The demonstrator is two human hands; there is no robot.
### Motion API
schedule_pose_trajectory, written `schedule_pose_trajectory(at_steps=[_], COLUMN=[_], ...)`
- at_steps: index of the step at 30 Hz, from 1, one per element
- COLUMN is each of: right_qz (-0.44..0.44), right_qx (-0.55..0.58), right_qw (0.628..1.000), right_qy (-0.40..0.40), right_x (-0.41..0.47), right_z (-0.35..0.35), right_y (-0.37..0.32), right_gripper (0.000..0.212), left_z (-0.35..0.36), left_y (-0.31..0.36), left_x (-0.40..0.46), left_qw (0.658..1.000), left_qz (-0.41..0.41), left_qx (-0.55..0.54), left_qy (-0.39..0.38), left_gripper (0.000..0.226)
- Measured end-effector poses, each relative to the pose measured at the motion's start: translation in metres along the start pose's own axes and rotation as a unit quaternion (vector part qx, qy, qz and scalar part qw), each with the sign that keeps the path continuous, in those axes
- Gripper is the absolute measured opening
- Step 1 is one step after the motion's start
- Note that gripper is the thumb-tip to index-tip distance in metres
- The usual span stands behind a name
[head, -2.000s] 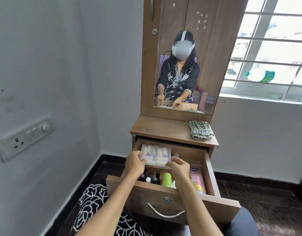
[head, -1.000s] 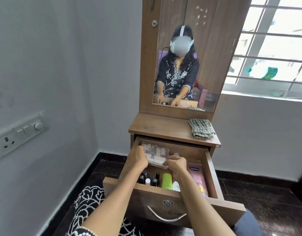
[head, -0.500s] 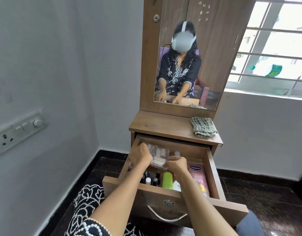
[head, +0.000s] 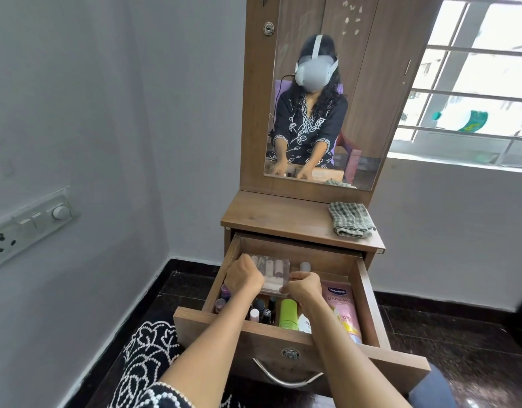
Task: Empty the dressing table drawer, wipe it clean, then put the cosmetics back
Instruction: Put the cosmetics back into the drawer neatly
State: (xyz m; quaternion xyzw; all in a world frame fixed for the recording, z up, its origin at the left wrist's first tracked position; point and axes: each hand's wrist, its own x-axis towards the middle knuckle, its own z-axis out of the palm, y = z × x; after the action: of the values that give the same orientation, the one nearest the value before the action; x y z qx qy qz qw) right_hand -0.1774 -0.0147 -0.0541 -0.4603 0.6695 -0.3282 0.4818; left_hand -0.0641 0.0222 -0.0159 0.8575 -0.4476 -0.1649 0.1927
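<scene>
The wooden drawer of the dressing table stands pulled out. Both hands are inside it, holding a clear plastic case of small tubes near the back left. My left hand grips its left side and my right hand pinches its front right corner. In front of the hands stand several small dark bottles, a green tube and a white bottle. A pink Vaseline tube lies along the right side.
A folded checked cloth lies on the right of the dressing table top. A mirror stands above it. A wall with a switch panel is on the left, a window on the right, dark floor below.
The clear case, held above the drawer two seconds ago, has come down into the back left of the drawer with both hands still on it.
</scene>
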Motion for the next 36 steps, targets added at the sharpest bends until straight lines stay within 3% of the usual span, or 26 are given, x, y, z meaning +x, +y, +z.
schedule_pose_trajectory(at_steps=[24,36], right_qz=[-0.025,-0.010], right_qx=[-0.185,-0.182], right_qw=[0.981,0.982], right_qy=[-0.050,-0.049], right_x=[0.008,0.014], right_z=[0.009,0.011], right_y=[0.006,0.008], right_gripper=[0.043,0.051], left_z=[0.010,0.015], left_y=[0.004,0.002], left_x=[0.003,0.004], left_qw=[0.994,0.995], left_qz=[-0.009,-0.009], left_qx=[0.111,0.092], left_qy=[-0.020,0.026], left_gripper=[0.025,0.026])
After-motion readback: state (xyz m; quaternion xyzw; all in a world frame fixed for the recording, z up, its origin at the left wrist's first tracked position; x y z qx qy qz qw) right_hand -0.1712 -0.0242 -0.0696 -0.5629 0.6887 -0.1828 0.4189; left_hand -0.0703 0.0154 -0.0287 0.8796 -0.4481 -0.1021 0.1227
